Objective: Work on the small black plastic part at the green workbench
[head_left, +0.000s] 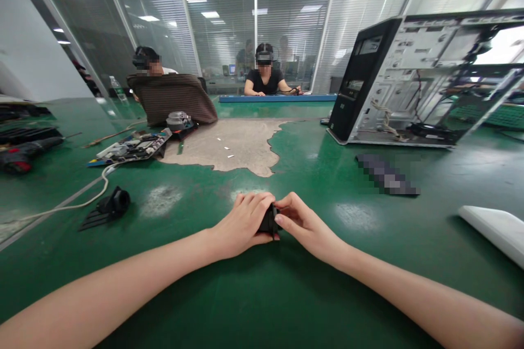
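Observation:
A small black block-like part [267, 221] is held between both hands just above the green tabletop [262, 294]. My left hand [245, 222] wraps over its left side, fingers on top and thumb below. On the right side of the part, my right hand [302, 222] pinches a thin black edge with thumb and index finger. Much of the part is covered by my fingers, so its exact kind cannot be made out. To the left lies a black plastic piece with a round opening and slats [112, 204].
An open computer case [370, 82] stands at the back right. Nearer lie a dark pixelated object [387, 175] and a white slab [495, 229]. At left are a circuit board [135, 147], a white cable [102, 180] and a brown cloth-covered object [174, 99]. Two people sit opposite.

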Available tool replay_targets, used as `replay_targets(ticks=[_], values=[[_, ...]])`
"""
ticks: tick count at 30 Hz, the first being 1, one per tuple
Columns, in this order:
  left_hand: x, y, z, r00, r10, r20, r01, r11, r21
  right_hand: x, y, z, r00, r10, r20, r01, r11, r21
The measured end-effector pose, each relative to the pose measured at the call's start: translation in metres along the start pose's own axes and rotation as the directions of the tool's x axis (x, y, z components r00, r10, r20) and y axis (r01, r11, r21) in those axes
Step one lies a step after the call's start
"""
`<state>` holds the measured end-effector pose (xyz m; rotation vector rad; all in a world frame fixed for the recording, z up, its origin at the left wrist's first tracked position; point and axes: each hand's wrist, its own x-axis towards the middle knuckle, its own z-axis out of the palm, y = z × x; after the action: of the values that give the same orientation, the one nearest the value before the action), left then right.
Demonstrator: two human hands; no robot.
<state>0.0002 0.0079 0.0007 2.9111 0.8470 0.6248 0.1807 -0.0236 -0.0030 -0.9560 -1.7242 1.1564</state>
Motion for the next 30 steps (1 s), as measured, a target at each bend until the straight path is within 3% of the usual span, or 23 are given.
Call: replay_targets(ticks=[6,11,14,21,24,30], values=[[-0.003,0.0,0.001,1.0,-0.001,-0.019,0.001,1.0,-0.006,-0.002,-0.002,0.002,0.999,0.026,0.032,-0.026,1.0,-0.004],[-0.004,0.0,0.002,1.0,-0.003,-0.018,0.003,1.0,-0.001,-0.008,-0.002,0.002,0.988,-0.153,0.032,0.156,0.961,-0.23],[-0.004,0.0,0.002,1.0,0.003,-0.02,-0.003,1.0,-0.004,-0.009,-0.003,0.002,0.983,-0.185,0.015,0.18,0.929,-0.323],[-0.004,0.001,0.002,1.0,-0.004,-0.021,0.004,1.0,0.012,-0.003,-0.003,0.006,0.999,-0.019,-0.031,0.016,0.997,-0.07],[-0.004,0.001,0.002,1.0,0.007,-0.022,-0.006,1.0,0.014,-0.003,-0.001,0.006,1.0,0.01,-0.002,-0.01,0.998,-0.055],[-0.003,0.001,0.002,1.0,-0.005,-0.017,0.005,1.0,0.018,-0.009,0.001,0.002,0.986,-0.16,0.044,0.166,0.934,-0.315]])
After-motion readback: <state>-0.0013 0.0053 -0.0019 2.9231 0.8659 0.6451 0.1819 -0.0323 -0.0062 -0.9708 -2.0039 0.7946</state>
